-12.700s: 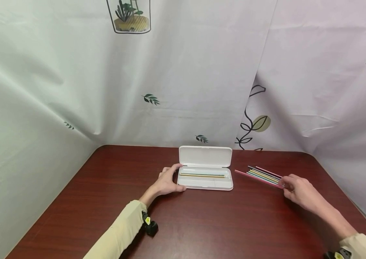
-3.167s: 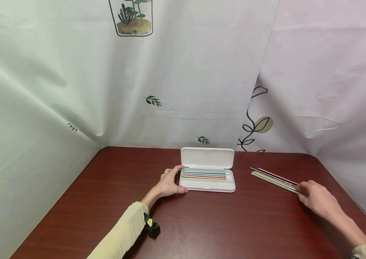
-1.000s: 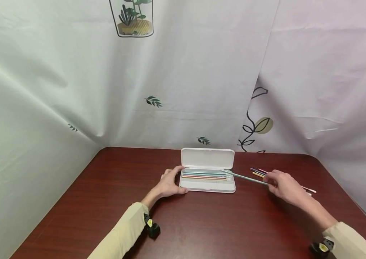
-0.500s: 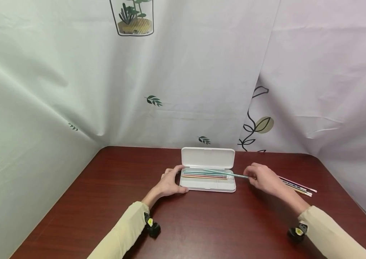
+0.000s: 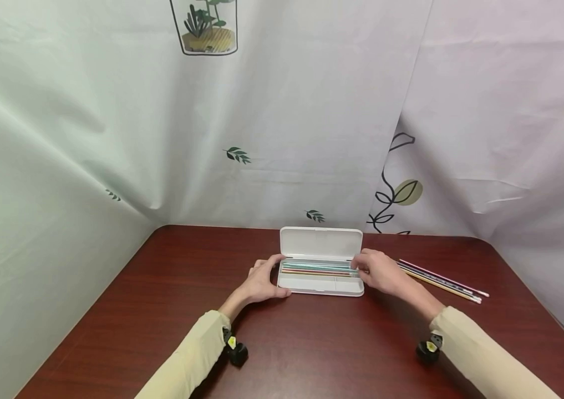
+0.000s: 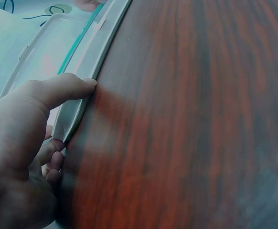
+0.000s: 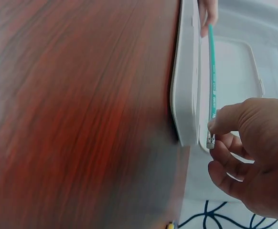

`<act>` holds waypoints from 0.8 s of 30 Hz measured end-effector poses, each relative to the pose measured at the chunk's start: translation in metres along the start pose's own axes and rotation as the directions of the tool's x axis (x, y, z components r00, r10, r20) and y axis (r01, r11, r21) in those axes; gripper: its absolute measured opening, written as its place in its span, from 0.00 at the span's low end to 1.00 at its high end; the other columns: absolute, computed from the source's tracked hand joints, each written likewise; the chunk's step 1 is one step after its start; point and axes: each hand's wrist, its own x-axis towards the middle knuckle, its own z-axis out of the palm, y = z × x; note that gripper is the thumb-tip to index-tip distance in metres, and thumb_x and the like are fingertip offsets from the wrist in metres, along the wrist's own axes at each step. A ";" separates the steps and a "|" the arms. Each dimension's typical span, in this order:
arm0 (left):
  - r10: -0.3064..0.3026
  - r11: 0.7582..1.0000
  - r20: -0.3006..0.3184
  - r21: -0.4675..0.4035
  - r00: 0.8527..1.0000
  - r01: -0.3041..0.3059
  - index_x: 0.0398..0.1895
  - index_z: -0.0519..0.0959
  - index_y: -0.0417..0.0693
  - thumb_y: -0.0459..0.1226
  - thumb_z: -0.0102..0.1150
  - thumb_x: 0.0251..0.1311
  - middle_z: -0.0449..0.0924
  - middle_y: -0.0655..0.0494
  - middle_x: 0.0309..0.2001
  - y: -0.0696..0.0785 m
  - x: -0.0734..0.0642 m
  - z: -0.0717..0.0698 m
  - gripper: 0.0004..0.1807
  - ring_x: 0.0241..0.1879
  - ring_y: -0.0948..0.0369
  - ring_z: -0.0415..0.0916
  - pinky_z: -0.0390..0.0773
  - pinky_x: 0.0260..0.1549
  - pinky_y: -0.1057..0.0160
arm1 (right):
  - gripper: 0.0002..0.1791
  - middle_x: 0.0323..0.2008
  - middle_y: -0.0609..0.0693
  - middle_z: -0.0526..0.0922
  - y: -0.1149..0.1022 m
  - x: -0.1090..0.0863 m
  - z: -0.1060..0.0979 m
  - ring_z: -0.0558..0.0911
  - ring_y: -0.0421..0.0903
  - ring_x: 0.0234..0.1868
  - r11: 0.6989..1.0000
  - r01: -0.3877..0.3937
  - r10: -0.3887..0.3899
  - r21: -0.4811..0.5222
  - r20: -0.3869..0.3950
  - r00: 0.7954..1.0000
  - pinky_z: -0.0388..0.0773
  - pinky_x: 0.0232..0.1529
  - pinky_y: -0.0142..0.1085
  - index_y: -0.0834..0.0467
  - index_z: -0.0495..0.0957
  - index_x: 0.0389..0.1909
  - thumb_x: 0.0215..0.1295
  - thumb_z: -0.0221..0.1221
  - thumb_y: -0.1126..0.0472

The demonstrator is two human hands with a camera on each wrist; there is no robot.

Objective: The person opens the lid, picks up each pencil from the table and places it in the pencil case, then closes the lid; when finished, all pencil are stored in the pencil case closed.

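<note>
A white pencil case [image 5: 306, 286] lies with its lid [image 5: 320, 243] raised, toward the back of the table. My left hand [image 5: 260, 282] grips its left end, the thumb on the front edge and the fingers round the back corner. Several pencils [image 5: 314, 272] lie lengthwise in the long compartment. In the right wrist view my right hand [image 7: 256, 152] pinches a teal pencil [image 7: 213, 81] between thumb and fingers near its eraser end. That pencil is over the case, in line with its length. In the head view my right hand [image 5: 380, 272] is at the case's right end.
Several loose pencils [image 5: 438, 280] lie slanted on the dark red table [image 5: 311, 343] to the right of the case, behind my right wrist. A pale printed curtain [image 5: 282, 138] hangs close along the table's back edge and sides.
My right hand has picked the teal pencil from the loose ones and carried it left over the case. Earlier, more pencils moved from the loose pile into the case. The left hand stays in place.
</note>
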 end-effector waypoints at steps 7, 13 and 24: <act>0.009 1.000 -0.001 0.005 1.000 -0.009 0.70 0.67 0.51 0.46 0.80 0.38 0.72 0.43 0.59 0.001 -0.002 -0.001 0.50 0.60 0.45 0.62 0.64 0.53 0.41 | 0.10 0.31 0.45 0.77 -0.004 0.009 0.008 0.73 0.43 0.30 1.000 0.006 -0.007 0.012 0.028 1.000 0.74 0.32 0.38 0.57 0.82 0.30 0.55 0.62 0.75; -0.007 1.000 0.002 0.002 1.000 0.007 0.71 0.67 0.53 0.46 0.79 0.39 0.71 0.43 0.60 0.001 -0.002 0.001 0.50 0.61 0.45 0.61 0.64 0.54 0.41 | 0.10 0.31 0.46 0.78 -0.005 0.014 0.012 0.74 0.44 0.31 1.000 0.026 -0.026 0.006 0.042 0.999 0.76 0.35 0.40 0.58 0.83 0.31 0.54 0.63 0.75; -0.001 1.000 0.002 0.000 1.000 0.001 0.71 0.67 0.53 0.45 0.79 0.39 0.72 0.43 0.60 0.000 -0.001 0.001 0.50 0.61 0.45 0.61 0.63 0.54 0.41 | 0.09 0.32 0.45 0.78 -0.005 0.015 0.014 0.75 0.44 0.32 0.999 0.037 -0.037 0.005 0.061 0.997 0.76 0.35 0.40 0.57 0.85 0.33 0.56 0.64 0.74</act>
